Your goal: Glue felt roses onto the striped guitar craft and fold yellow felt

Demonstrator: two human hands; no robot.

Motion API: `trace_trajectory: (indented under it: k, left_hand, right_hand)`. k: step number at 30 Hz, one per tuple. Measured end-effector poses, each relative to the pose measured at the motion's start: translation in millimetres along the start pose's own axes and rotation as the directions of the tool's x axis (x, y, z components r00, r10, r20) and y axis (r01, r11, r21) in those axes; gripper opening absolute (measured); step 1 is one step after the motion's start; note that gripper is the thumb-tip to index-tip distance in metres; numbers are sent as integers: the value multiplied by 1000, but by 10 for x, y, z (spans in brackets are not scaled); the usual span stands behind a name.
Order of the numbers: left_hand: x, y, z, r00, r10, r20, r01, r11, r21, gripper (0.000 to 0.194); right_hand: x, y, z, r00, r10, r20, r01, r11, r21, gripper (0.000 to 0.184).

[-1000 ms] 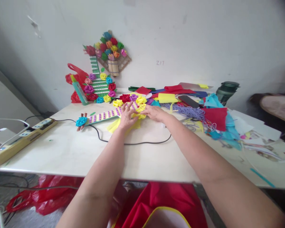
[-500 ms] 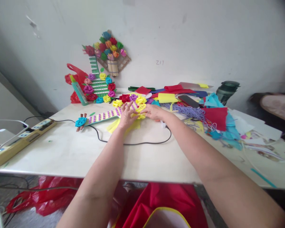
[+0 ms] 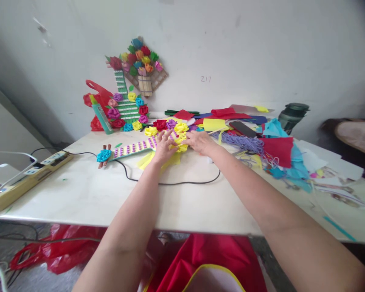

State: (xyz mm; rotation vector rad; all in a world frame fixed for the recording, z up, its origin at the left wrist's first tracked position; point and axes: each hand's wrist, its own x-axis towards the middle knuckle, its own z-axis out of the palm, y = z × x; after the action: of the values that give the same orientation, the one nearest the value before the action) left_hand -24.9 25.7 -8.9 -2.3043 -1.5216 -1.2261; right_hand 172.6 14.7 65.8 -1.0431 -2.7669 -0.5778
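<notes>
A guitar-shaped paper craft point(image 3: 134, 149) lies on the table, its pale neck dotted with purple and a blue paper flower point(image 3: 104, 155) at its head. Yellow, red and purple crepe-paper flowers edge its body. My left hand point(image 3: 165, 148) rests over the body, its fingers bent against a yellow paper flower point(image 3: 182, 142). From the other side my right hand point(image 3: 200, 141) touches the same flower with its fingertips. A thin pale stick point(image 3: 216, 130) juts out behind the right hand, apparently held in it. Yellow paper point(image 3: 170, 160) spreads beneath the left hand.
A black cable point(image 3: 185, 183) loops across the table near my forearms. To the right lie purple yarn point(image 3: 241, 142), a phone point(image 3: 242, 129), coloured paper and a dark bottle point(image 3: 292, 117). On the left are a glue bottle point(image 3: 101, 115), another flowered guitar point(image 3: 128, 109) and a power strip point(image 3: 45, 168).
The stick's outer end has swung upward and away from me, and its tip no longer shows at the yellow flower. My right fingers now press at that flower. The left hand barely moves.
</notes>
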Motion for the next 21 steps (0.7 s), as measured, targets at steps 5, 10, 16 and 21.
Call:
trace_trajectory:
  k: [5,10,16,21]
  left_hand:
    - [-6,10,-9,1000,-5,-7,5,1000,-2,7]
    - [-8,26,-28,1000,-5,-2,5,1000,-1,7]
    - [-12,41,-22,1000,7,15,-7,1000,-4,7]
    - [-7,75,-33,1000,-2,26,2,1000,-12,6]
  right_hand:
    - [-5,-1,-5,1000,11,11,-11,1000,12,34]
    - [48,57,123,999,51,6,-51,998,45,39]
    - [78,75,117,998,40,43,-41,999,25,35]
    - [88,32,20,996,26,86,-25,1000,-10,35]
